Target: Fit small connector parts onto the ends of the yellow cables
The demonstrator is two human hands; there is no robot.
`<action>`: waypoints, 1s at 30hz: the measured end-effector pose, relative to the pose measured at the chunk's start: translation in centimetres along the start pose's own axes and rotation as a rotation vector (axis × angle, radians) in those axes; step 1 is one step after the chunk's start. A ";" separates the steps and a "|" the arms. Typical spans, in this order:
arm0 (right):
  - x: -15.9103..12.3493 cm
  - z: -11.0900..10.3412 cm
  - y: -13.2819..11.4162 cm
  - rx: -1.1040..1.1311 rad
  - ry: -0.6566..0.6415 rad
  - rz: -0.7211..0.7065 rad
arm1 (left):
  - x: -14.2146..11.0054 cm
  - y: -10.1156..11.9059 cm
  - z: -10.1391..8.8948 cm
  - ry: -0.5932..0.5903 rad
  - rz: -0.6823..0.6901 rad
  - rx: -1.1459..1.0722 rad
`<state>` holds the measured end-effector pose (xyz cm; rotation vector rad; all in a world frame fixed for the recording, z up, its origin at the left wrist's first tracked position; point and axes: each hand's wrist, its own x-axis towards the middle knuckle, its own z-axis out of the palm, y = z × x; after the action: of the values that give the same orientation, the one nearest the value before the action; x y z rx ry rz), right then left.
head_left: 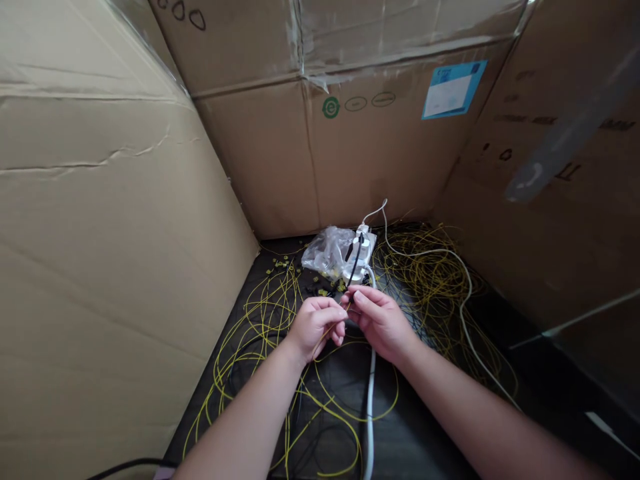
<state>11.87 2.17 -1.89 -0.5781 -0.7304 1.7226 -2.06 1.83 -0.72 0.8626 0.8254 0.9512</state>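
Observation:
My left hand (319, 327) is closed, thumb against fingers, on a thin yellow wire (325, 335) that runs down across its palm. Close beside it, my right hand (383, 325) pinches a small black piece (351, 298) at the wire's upper end; its exact kind is too small to tell. The fingertips of both hands nearly meet. Just beyond them a black cord (356, 263) runs down from a white power strip (369, 248) toward the right fingertips. Whether it joins the black piece is hidden by the fingers.
Loose yellow wires (273, 310) spread at left, and a tangled yellow pile (425, 267) lies at right. A crumpled clear plastic bag (327, 250) and small black and yellow bits surround the strip. A thick white cable (371, 407) crosses the dark tabletop (415, 420). Cardboard walls (370, 153) enclose three sides.

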 end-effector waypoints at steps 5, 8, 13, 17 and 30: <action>0.1 -0.2 0.1 -0.003 0.016 0.011 | 0.2 -0.1 -0.1 0.001 -0.048 -0.013; 0.2 -0.2 0.1 -0.001 0.018 0.019 | 0.2 -0.2 -0.2 0.002 -0.050 -0.023; 0.1 -0.3 0.2 -0.012 0.008 0.025 | 0.2 -0.2 -0.2 -0.011 -0.052 -0.033; 0.0 -0.3 0.1 -0.022 -0.007 0.013 | 0.2 -0.2 -0.2 -0.008 -0.044 -0.038; -0.1 -0.4 0.1 -0.026 -0.017 0.012 | 0.0 0.0 -0.1 0.016 -0.024 -0.039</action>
<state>12.12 2.14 -2.21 -0.5877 -0.7638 1.7326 -2.13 1.89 -0.72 0.8111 0.8269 0.9518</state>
